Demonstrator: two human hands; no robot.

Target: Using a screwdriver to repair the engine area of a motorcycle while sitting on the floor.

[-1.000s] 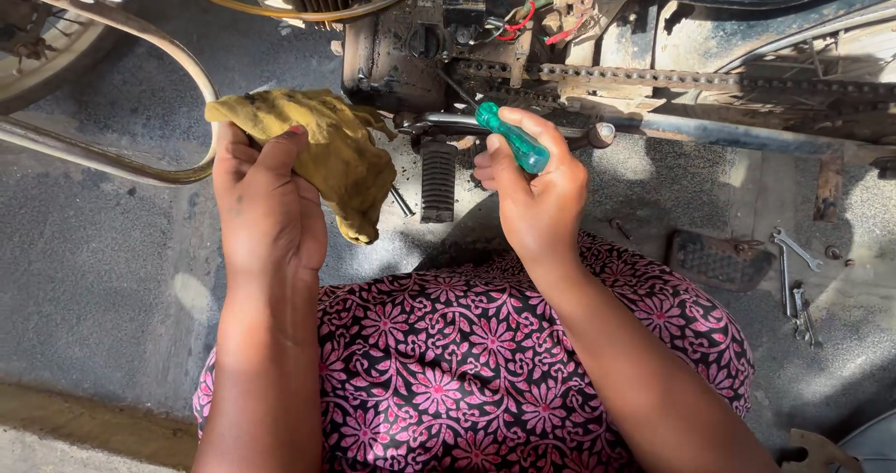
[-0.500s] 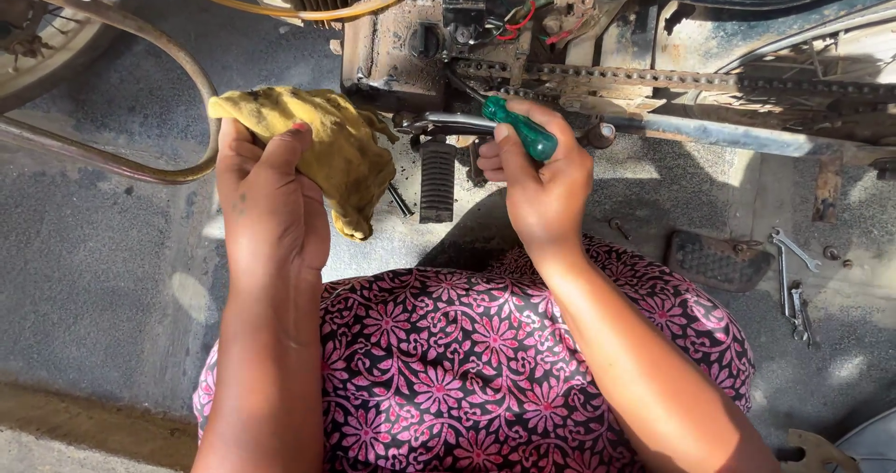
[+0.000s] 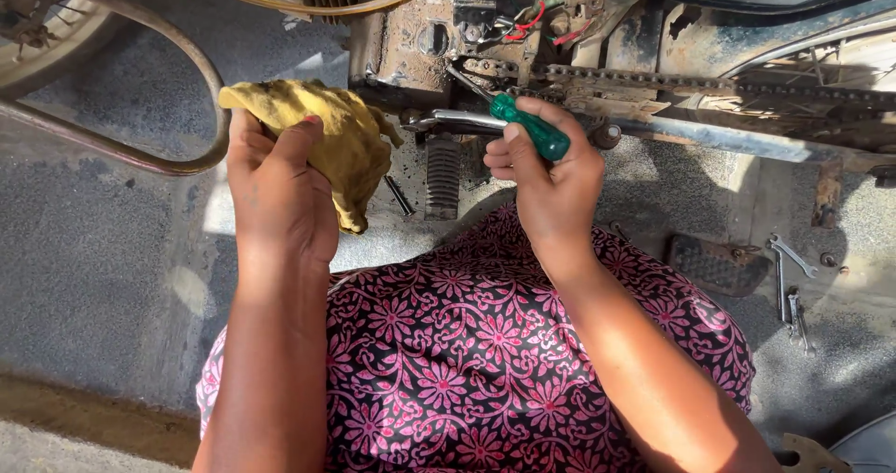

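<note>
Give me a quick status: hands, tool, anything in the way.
Left hand grips yellow rag. Right hand holds green-handled screwdriver, tip at the greasy engine case. Footpeg and drive chain close by; spanners lie aside.

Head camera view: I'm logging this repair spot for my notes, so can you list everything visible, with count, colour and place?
Crumpled yellow cloth rag: one, dirty yellow, held in the left hand, upper left of centre.
Green-handled screwdriver: one, green handle with metal shaft, in the right hand, tip toward the engine.
Ribbed black rubber footpeg: one, black, below the engine.
Rusty motorcycle engine case: one, brown-grey, top centre.
Drive chain: one, dark and greasy, running right along the top.
Metal spanners: several, silver, on the ground at right.
Curved rusty frame tube: one, brown, upper left.
Grey concrete ground: throughout.
Pink floral garment: one, bottom centre.
Left hand: gripping the rag.
Right hand: gripping the screwdriver.
</note>
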